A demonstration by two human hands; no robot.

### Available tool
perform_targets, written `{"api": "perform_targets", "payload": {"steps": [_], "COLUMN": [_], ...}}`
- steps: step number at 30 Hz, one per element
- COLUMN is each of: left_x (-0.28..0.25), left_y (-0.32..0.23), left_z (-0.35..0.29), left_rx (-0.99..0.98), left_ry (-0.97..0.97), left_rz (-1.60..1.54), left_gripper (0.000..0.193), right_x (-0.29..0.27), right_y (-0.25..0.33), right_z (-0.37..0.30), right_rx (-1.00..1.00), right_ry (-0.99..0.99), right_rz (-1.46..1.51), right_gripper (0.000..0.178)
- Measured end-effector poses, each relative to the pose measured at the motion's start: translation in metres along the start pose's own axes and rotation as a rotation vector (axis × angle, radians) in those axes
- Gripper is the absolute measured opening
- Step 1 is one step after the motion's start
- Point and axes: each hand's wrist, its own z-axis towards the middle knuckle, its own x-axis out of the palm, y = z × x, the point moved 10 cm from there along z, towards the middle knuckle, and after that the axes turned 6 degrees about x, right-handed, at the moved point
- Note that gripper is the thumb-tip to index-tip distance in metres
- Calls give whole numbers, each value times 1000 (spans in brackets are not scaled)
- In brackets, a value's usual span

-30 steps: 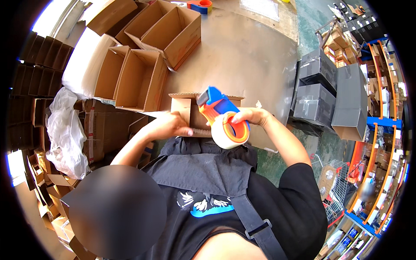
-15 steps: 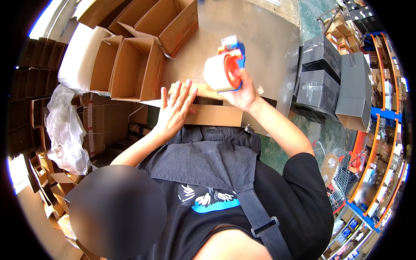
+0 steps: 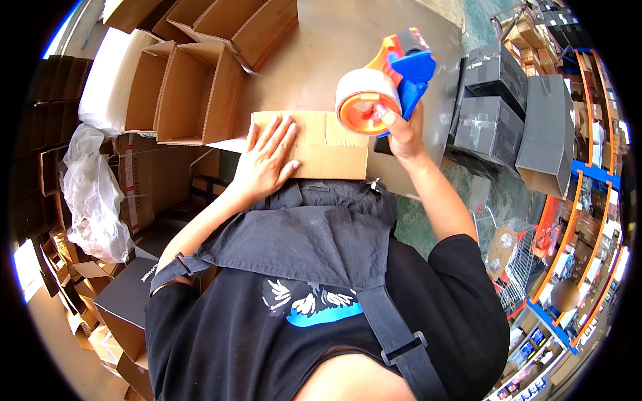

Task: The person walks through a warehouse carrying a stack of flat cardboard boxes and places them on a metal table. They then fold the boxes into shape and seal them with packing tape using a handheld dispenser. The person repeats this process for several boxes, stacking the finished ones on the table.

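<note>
A small brown cardboard box stands at the table's near edge, against my apron. My left hand lies flat on the left part of its top, fingers stretched out. In my right hand is an orange and blue tape dispenser with a wide roll of tape. It is raised above the box's right end, and its blue cutting end points up and away from me. My right fingers wrap round the dispenser's side, partly hidden behind it.
Open cardboard boxes and a white plastic-wrapped roll stand at the left of the table. A clear plastic bag hangs left. Dark taped boxes are stacked right, before a wire cart and orange-framed shelves.
My right hand has lifted the tape dispenser up and to the right, turning it. The box's top flaps now lie down, and my left hand has flattened onto them.
</note>
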Motion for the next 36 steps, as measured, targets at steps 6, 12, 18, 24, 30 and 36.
{"api": "perform_targets", "payload": {"steps": [6, 12, 18, 24, 30, 36], "left_x": [3, -19, 17, 38, 4, -11], "left_y": [-4, 30, 23, 41, 133, 143], "left_z": [-4, -10, -21, -20, -83, -84], "left_rx": [-17, -115, -700, -729, -878, -928], "left_ry": [6, -177, -256, -235, -509, -671], "left_rz": [25, -685, -1843, -1730, -1465, -1075], "left_gripper": [68, 46, 38, 25, 18, 26], "right_x": [45, 64, 76, 93, 97, 114], "right_y": [31, 5, 7, 12, 2, -13], "right_z": [-40, -45, -49, -48, -35, -25], "right_rx": [-302, -289, -372, -363, -234, -94], "right_ry": [229, 381, 391, 525, 556, 562], "right_rz": [-785, -993, -1042, -1213, -1276, -1356], "right_gripper": [63, 64, 80, 78, 66, 64]}}
